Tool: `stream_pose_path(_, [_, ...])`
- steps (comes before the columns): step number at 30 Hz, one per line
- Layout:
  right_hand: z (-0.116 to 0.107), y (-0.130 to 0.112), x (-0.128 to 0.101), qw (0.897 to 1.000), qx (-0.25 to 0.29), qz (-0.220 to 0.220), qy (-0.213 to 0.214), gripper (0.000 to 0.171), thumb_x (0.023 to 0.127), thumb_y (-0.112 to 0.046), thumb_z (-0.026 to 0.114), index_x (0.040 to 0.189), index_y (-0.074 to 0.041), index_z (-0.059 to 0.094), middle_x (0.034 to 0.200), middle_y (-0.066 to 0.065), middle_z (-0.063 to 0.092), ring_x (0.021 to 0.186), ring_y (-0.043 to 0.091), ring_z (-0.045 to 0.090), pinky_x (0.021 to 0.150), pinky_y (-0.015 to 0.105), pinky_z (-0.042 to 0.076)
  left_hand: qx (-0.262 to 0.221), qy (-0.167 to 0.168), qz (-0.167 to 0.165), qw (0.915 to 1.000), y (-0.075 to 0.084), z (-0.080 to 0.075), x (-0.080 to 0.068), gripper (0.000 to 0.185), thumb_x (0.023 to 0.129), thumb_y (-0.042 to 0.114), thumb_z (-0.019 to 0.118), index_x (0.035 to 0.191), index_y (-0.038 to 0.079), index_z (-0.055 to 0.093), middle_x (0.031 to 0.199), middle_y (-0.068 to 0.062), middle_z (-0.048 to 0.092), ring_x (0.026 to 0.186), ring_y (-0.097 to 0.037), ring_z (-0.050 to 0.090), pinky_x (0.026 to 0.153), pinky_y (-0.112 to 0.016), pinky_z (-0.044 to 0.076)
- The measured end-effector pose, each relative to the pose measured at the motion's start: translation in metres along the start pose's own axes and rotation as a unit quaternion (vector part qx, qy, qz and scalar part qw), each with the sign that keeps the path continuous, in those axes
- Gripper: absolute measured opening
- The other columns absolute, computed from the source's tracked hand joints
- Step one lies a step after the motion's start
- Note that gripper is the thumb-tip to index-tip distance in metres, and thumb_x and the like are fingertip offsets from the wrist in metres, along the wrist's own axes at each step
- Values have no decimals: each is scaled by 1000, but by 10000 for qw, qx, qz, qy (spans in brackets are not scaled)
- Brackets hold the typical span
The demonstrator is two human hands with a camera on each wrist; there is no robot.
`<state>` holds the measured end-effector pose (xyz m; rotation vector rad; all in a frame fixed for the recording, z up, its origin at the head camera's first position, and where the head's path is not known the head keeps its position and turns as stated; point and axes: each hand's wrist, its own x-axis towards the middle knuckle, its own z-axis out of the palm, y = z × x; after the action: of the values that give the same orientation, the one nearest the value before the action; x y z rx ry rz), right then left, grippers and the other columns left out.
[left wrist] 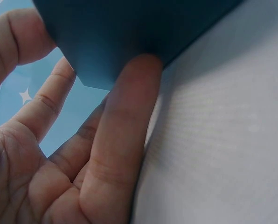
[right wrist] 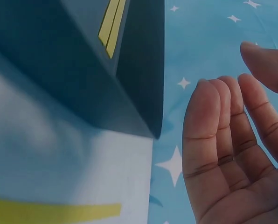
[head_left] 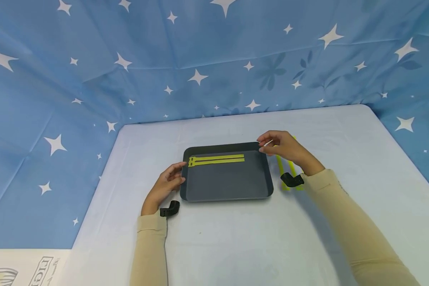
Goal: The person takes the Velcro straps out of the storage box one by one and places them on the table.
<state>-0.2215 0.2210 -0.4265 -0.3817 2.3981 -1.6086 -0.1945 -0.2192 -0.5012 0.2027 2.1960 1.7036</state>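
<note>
A dark grey rectangular tray (head_left: pixel 228 180) lies on the white table. Inside it, along the far left part, two yellow straps (head_left: pixel 218 157) with slotted ends lie side by side. My left hand (head_left: pixel 164 186) is at the tray's left side, its fingertips touching the outer wall; in the left wrist view the fingers (left wrist: pixel 120 135) are extended against the tray. Near the far right corner hovers my right hand (head_left: pixel 287 149), its fingers gently bent and holding nothing. The right wrist view shows a gap between those fingers (right wrist: pixel 202 126) and the tray wall.
More yellow straps (head_left: pixel 280 165) lie on the table right of the tray, partly hidden beneath the right hand and wrist. A blue star-patterned cloth (head_left: pixel 200 51) hangs behind the table (head_left: pixel 214 246). Printed pale material (head_left: pixel 28 266) shows at lower left.
</note>
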Motion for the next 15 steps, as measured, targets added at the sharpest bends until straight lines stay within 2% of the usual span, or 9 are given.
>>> stream_pose_path(9, [16, -4, 15, 9994, 167, -90, -280, 31, 102, 7, 64, 132, 16, 62, 128, 35, 64, 110, 41, 72, 88, 28, 59, 5, 20, 11, 10000, 2, 0, -1, 60, 105, 7, 64, 162, 7, 48, 149, -24, 55, 111, -15, 58, 82, -26, 52])
stream_pose_path(15, [28, -5, 26, 9985, 189, -218, -463, 32, 100, 7, 67, 131, 16, 64, 130, 35, 65, 111, 35, 72, 89, 28, 58, 9, 32, 11, 10000, 3, 1, -1, 60, 104, 7, 64, 162, 7, 48, 148, -24, 55, 112, -15, 59, 82, -26, 53])
